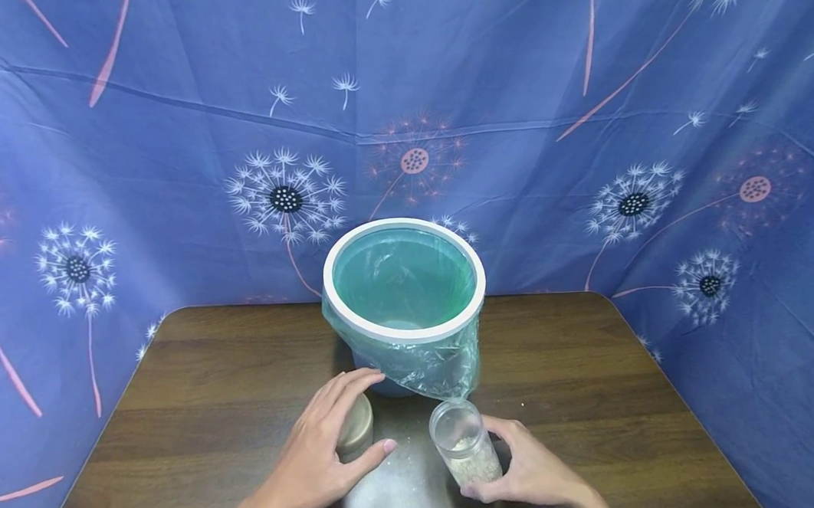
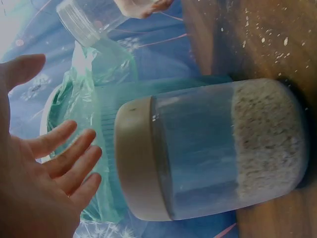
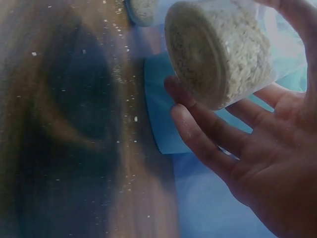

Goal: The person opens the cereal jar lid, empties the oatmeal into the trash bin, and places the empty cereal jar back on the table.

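My right hand (image 1: 529, 466) grips a clear plastic jar (image 1: 475, 461) around its side, raised off the table and tilted slightly. The jar has no lid on, and pale flaky grains (image 3: 198, 54) fill its lower part. Beside a second clear jar (image 2: 198, 148) with a beige lid (image 2: 138, 158), my left hand (image 1: 320, 443) hovers with fingers spread and relaxed. That jar stands upright on the table, holding similar grains to roughly half its height. In the left wrist view a gap shows between the left fingers and its lid.
Behind both jars stands a bin (image 1: 389, 381) with a white rim (image 1: 411, 333) and a green plastic bag (image 1: 433, 360) lining it and hanging over the outside. Pale crumbs (image 2: 267, 39) are scattered on the brown wooden table (image 1: 565, 376). A blue dandelion-print cloth (image 1: 522, 87) hangs behind.
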{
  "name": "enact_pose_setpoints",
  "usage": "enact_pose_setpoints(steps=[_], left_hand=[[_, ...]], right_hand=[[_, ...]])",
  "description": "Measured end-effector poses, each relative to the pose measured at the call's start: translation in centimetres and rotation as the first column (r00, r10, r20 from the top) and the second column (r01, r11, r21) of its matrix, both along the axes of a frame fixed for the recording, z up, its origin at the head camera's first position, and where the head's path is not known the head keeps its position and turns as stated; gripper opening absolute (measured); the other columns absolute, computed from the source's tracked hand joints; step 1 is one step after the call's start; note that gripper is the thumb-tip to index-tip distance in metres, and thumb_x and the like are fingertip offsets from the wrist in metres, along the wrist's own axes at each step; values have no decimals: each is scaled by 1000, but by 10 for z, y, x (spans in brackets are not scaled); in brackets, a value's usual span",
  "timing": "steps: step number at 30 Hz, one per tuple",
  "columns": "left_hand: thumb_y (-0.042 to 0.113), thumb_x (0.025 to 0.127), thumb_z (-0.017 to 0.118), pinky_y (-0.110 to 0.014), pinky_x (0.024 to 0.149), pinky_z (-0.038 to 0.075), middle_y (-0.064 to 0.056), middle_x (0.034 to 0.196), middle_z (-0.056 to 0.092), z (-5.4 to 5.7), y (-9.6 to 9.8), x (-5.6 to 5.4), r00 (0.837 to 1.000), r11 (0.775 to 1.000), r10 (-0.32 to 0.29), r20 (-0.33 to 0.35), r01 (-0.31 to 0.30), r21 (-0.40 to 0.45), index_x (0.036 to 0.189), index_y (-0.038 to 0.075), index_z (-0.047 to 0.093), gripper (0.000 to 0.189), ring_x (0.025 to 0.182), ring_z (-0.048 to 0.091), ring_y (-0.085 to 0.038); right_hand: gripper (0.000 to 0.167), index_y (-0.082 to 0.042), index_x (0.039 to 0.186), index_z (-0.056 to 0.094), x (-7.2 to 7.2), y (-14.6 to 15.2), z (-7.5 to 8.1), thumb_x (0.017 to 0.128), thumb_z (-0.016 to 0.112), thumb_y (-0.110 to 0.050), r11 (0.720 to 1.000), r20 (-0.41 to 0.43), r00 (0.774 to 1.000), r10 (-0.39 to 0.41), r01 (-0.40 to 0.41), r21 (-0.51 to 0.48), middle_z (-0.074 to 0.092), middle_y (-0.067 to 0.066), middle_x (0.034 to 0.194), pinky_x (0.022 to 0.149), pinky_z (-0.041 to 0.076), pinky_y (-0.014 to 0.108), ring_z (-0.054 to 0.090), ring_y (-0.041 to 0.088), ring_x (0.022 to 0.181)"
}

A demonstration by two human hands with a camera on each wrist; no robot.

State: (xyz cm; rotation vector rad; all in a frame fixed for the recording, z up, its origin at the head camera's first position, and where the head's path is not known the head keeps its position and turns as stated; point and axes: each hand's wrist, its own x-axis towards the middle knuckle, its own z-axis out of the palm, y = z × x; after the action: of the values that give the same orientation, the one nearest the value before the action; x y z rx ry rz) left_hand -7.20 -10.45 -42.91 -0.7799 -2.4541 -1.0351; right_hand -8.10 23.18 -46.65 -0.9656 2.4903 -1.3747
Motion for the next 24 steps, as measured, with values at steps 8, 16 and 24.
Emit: enact_pose_setpoints(steps=[8, 16, 24], left_hand=[[48, 96, 78, -42, 118, 39, 10, 155, 55, 12, -1, -6, 994, 994, -99, -55, 96, -46, 155, 23, 53, 68, 145, 50, -17], [51, 97, 76, -43, 116, 43, 9, 156, 54, 27, 6, -11, 987, 988, -142, -72, 138, -65, 156, 22, 52, 70, 144, 51, -14], [53, 97, 75, -44, 114, 44, 10, 156, 53, 38, 11, -16, 983, 985, -163, -79, 159, -63, 156, 22, 52, 70, 144, 51, -13]], right_hand=[[60, -31, 131, 67, -7, -1, 11, 79, 95, -27, 1000, -57, 998, 20, -20, 1, 75, -13, 114, 94, 55, 35, 71, 10, 103], [61, -28, 134, 66, -12, -3, 26, 80, 94, -26, 998, -92, 994, 58, -59, -3, 75, -12, 117, 93, 55, 34, 71, 11, 102], [59, -26, 131, 66, -11, 4, 45, 80, 94, -22, 998, -109, 992, 61, -64, -23, 75, -9, 114, 92, 55, 32, 71, 11, 99]])
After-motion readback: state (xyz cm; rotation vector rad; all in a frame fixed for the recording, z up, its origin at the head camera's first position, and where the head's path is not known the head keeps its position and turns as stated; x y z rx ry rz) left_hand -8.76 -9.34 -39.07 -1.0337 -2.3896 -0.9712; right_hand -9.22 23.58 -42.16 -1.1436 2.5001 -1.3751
